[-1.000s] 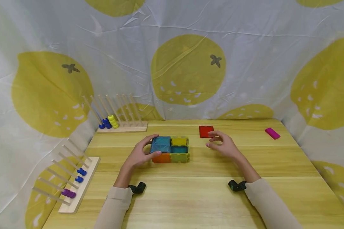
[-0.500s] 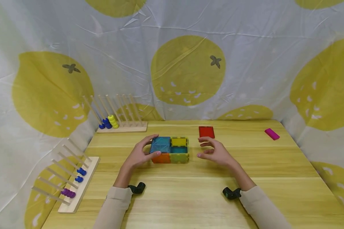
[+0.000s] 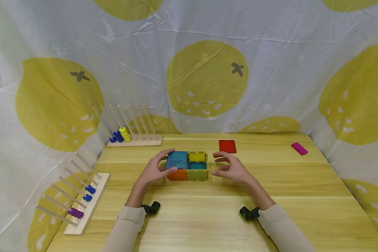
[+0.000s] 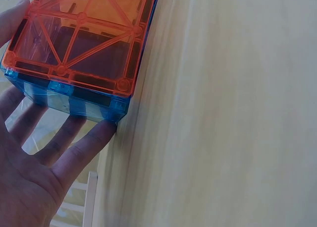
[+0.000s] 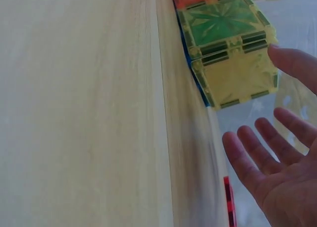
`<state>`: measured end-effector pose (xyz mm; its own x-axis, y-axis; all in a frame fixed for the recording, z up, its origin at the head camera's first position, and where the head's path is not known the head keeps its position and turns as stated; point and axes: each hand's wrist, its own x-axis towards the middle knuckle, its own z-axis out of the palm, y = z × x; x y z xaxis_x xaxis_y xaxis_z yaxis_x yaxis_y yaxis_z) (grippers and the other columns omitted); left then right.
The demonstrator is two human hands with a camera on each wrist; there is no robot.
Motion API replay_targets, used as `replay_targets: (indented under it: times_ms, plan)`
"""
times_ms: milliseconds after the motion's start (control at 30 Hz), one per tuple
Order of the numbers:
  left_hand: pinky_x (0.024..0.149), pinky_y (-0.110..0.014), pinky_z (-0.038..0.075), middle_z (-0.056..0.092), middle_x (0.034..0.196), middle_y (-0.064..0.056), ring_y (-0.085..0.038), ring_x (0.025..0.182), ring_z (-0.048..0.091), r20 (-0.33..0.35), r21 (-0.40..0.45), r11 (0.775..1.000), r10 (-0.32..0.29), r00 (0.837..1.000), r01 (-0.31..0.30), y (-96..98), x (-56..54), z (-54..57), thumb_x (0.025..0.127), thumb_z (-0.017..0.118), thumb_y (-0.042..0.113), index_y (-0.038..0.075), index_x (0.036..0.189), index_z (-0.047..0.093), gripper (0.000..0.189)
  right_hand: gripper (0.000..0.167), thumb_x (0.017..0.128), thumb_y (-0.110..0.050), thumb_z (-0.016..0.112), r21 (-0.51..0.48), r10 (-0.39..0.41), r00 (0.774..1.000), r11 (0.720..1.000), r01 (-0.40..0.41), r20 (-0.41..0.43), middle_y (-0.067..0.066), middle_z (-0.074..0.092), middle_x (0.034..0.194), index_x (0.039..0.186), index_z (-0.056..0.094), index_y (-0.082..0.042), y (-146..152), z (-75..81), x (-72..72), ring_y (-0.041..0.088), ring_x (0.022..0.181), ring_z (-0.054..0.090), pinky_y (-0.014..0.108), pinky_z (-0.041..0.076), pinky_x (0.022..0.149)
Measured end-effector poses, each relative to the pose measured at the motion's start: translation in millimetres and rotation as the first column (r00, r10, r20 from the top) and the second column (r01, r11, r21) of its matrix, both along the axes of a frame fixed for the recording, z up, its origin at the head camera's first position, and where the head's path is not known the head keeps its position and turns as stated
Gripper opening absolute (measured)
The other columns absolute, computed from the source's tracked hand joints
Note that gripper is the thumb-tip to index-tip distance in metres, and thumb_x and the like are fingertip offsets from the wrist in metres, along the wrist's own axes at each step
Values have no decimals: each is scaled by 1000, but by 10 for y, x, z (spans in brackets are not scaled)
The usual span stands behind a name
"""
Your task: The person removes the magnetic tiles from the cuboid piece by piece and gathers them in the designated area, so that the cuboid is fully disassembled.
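Since the earlier frames, the right hand has moved from over the corner of the red tile towards the tile box, and now stands just beside its right end. The red tile, partly covered by that hand a second ago, is now wholly in sight, flat on the bench behind and to the right of the box. The left hand and the box show no evident displacement.

Condition of hands: the left grips the left end of the box, thumb on the orange near wall, fingers set against the blue end wall. The right is spread, fingers loosely bent, and carries nothing; the head view shows a gap between it and the box. In the right wrist view its thumb overlaps the edge of the yellow end wall, though contact cannot be confirmed there.

Condition of box: the left compartment is covered by a blue tile; the right compartment is uncovered, its yellow far wall upright.

Assessment: the shift leaves the box between the two hands, steadied, in my judgement, by the left alone, while the red tile lies free of either hand
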<state>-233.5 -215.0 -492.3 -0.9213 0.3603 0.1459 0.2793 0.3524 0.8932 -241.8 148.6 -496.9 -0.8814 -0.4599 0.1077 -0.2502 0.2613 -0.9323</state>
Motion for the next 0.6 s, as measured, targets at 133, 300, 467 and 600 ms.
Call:
replay_targets:
  times_ms: [133,300,467,600]
  plan:
    - [98,-52,58,37,163,-5,-44,143,41,-3,-1,1000,-7,1000,7,-4,0,-5,93,79,26,31,155,44,72,75,85,-16,86,-6,14,1000,1000,-14,2,20,50,152,148,49,-3,-32,-28,-13,42,134,54,53,54,104]
    - [99,-53,57,38,163,-1,-41,144,41,12,-8,1000,4,1000,-4,-7,4,-9,92,80,27,36,154,44,72,77,83,-14,87,-11,28,1000,1000,-27,15,18,49,153,149,49,-6,-73,-38,-8,40,135,53,54,54,104]
    - [100,-53,56,38,162,3,-39,144,41,19,-9,1000,12,1000,-11,-5,13,3,92,79,29,40,153,44,71,78,81,-13,89,-12,33,999,999,-33,19,13,49,154,149,50,-14,-112,-49,-9,38,135,54,54,53,104]
    - [100,-52,57,38,162,2,-39,144,42,24,2,1000,5,1000,-5,1,10,9,92,80,27,36,154,44,72,82,80,-12,89,-10,41,999,999,-41,21,11,48,155,151,48,-15,-133,-77,-21,37,136,53,54,53,104]
